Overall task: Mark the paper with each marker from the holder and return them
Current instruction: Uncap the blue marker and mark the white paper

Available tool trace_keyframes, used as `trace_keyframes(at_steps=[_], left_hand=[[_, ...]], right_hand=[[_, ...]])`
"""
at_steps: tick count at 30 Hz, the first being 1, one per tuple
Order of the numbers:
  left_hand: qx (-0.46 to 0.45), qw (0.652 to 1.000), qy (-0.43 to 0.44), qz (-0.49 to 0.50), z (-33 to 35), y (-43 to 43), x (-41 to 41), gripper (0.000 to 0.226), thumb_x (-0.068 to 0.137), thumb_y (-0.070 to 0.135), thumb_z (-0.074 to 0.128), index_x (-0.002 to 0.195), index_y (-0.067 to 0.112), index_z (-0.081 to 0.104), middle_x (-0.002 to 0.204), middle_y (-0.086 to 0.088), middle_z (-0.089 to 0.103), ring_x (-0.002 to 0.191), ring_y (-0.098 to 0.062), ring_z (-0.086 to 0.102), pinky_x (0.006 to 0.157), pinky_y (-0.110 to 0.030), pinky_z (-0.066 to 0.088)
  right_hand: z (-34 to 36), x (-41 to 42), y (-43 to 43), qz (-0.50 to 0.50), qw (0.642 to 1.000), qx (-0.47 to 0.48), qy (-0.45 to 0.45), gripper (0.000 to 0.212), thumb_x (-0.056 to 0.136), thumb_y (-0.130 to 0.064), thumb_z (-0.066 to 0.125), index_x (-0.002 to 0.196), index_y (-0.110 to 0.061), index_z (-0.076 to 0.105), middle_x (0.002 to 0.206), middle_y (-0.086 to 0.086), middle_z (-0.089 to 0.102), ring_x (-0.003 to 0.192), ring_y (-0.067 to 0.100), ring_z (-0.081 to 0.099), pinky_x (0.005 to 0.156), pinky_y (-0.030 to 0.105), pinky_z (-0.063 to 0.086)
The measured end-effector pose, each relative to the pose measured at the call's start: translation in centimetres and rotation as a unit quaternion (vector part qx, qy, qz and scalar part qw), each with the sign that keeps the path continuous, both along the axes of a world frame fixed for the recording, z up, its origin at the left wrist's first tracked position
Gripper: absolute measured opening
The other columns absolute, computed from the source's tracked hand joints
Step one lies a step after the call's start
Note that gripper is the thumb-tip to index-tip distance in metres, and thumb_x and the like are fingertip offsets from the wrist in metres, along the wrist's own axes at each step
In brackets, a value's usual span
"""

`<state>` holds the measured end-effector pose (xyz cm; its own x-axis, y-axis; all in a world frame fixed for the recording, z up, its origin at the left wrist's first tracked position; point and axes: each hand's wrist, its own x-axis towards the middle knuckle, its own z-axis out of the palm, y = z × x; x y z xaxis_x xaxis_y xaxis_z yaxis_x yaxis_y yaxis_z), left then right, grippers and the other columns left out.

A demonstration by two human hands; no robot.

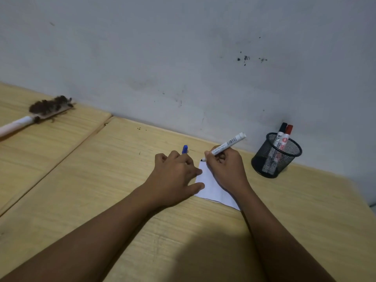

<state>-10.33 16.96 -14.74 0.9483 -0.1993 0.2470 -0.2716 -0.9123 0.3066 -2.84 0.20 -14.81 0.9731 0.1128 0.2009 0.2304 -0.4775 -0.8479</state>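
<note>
A small white paper [209, 185] lies on the wooden table [101, 180] between my two hands. My right hand [227, 169] grips a white marker [228, 143], uncapped, its dark tip touching the paper's top corner. My left hand [175, 176] rests on the paper's left edge with fingertips pressing it down, and it holds a blue cap [184, 149] that sticks up behind the knuckles. To the right stands a black mesh holder [274, 159] against the wall, with a black-capped marker [280, 134] and a red-capped marker [286, 135] upright in it.
A brush with dark bristles [50, 107] and a white handle lies at the far left of the table by the wall. A seam [81, 139] runs between two table boards. The grey wall [183, 58] bounds the table's far edge.
</note>
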Motion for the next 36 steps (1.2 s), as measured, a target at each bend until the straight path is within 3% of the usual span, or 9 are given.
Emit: trace_keyframes(at_steps=[6, 15, 17, 22, 24, 27, 30, 32, 36], left_hand=[[0.002, 1.000, -0.002, 0.001, -0.2, 0.0, 0.1, 0.047, 0.085, 0.063, 0.049, 0.124, 0.040, 0.062, 0.118, 0.014, 0.055, 0.112, -0.011, 0.042, 0.092, -0.040, 0.025], [0.010, 1.000, -0.004, 0.006, -0.4, 0.0, 0.3, 0.048, 0.085, 0.064, 0.049, 0.124, 0.040, 0.062, 0.120, 0.014, 0.055, 0.113, -0.012, 0.042, 0.092, -0.041, 0.026], [0.004, 1.000, -0.008, 0.007, -0.3, 0.0, 0.2, 0.047, 0.083, 0.064, 0.050, 0.121, 0.040, 0.063, 0.119, 0.014, 0.056, 0.113, -0.011, 0.043, 0.093, -0.041, 0.027], [-0.128, 0.990, 0.012, 0.055, 0.4, -0.2, -0.1, 0.048, 0.069, 0.064, 0.065, 0.105, 0.035, 0.051, 0.103, 0.020, 0.054, 0.096, -0.005, 0.051, 0.093, -0.037, 0.029], [-0.217, 0.969, 0.012, 0.114, 1.1, -0.4, 1.0, 0.053, 0.071, 0.062, 0.067, 0.111, 0.035, 0.045, 0.100, 0.018, 0.053, 0.091, -0.007, 0.053, 0.089, -0.034, 0.031], [-0.179, 0.969, 0.056, 0.161, 2.1, 0.1, 3.6, 0.056, 0.083, 0.052, 0.062, 0.133, 0.034, 0.045, 0.106, 0.005, 0.060, 0.099, -0.019, 0.058, 0.092, -0.040, 0.041], [-0.119, 0.978, 0.068, 0.159, 3.0, 0.6, 4.7, 0.024, 0.087, 0.043, 0.062, 0.103, 0.028, 0.070, 0.097, 0.004, 0.072, 0.095, -0.021, 0.066, 0.082, -0.035, 0.049], [-0.169, 0.975, 0.030, 0.141, 4.2, 0.2, 4.2, 0.012, 0.086, 0.037, 0.067, 0.089, 0.027, 0.073, 0.086, 0.007, 0.073, 0.084, -0.017, 0.067, 0.074, -0.032, 0.050], [-0.352, 0.936, -0.002, 0.032, 9.0, -2.5, 1.8, 0.011, 0.085, 0.023, 0.075, 0.096, 0.021, 0.074, 0.088, 0.006, 0.074, 0.075, -0.009, 0.067, 0.069, -0.021, 0.052]], right_hand=[[0.4, -0.2, 0.3, -0.008, 1.000, -0.024, 0.011, 0.020, 0.094, -0.027, 0.066, 0.100, -0.009, 0.070, 0.088, 0.000, 0.071, 0.078, 0.006, 0.067, 0.064, 0.012, 0.048], [0.4, -0.5, 0.5, -0.002, 0.999, -0.024, 0.034, 0.020, 0.092, -0.025, 0.068, 0.101, -0.007, 0.071, 0.091, 0.004, 0.071, 0.084, 0.014, 0.070, 0.069, 0.018, 0.054], [0.9, -0.3, 0.3, -0.008, 0.998, 0.015, 0.057, 0.021, 0.093, -0.023, 0.068, 0.101, -0.004, 0.071, 0.087, 0.005, 0.072, 0.076, 0.013, 0.070, 0.065, 0.020, 0.055], [4.4, 0.3, -2.0, 0.020, 0.936, 0.325, 0.135, 0.014, 0.094, -0.014, 0.066, 0.086, -0.004, 0.069, 0.069, 0.011, 0.066, 0.051, 0.013, 0.053, 0.046, 0.025, 0.040], [5.5, 0.1, -2.6, 0.018, 0.931, 0.347, 0.115, 0.012, 0.094, -0.014, 0.067, 0.086, -0.005, 0.069, 0.067, 0.009, 0.067, 0.050, 0.012, 0.054, 0.044, 0.022, 0.042], [6.9, -1.1, -3.2, 0.014, 0.944, 0.319, 0.082, 0.013, 0.093, -0.014, 0.067, 0.088, -0.003, 0.069, 0.066, 0.009, 0.067, 0.047, 0.011, 0.053, 0.041, 0.020, 0.042], [7.9, -2.2, -4.0, 0.006, 0.956, 0.286, 0.060, 0.015, 0.094, -0.014, 0.066, 0.090, -0.001, 0.068, 0.065, 0.009, 0.066, 0.046, 0.013, 0.053, 0.040, 0.021, 0.041], [8.7, -3.0, -4.8, -0.001, 0.961, 0.274, 0.045, 0.014, 0.094, -0.014, 0.066, 0.088, -0.001, 0.068, 0.065, 0.008, 0.066, 0.045, 0.013, 0.052, 0.040, 0.021, 0.040], [11.1, -4.4, -5.6, -0.026, 0.965, 0.262, 0.024, 0.016, 0.094, -0.018, 0.067, 0.086, -0.004, 0.070, 0.065, 0.004, 0.065, 0.044, 0.013, 0.049, 0.042, 0.023, 0.036]])
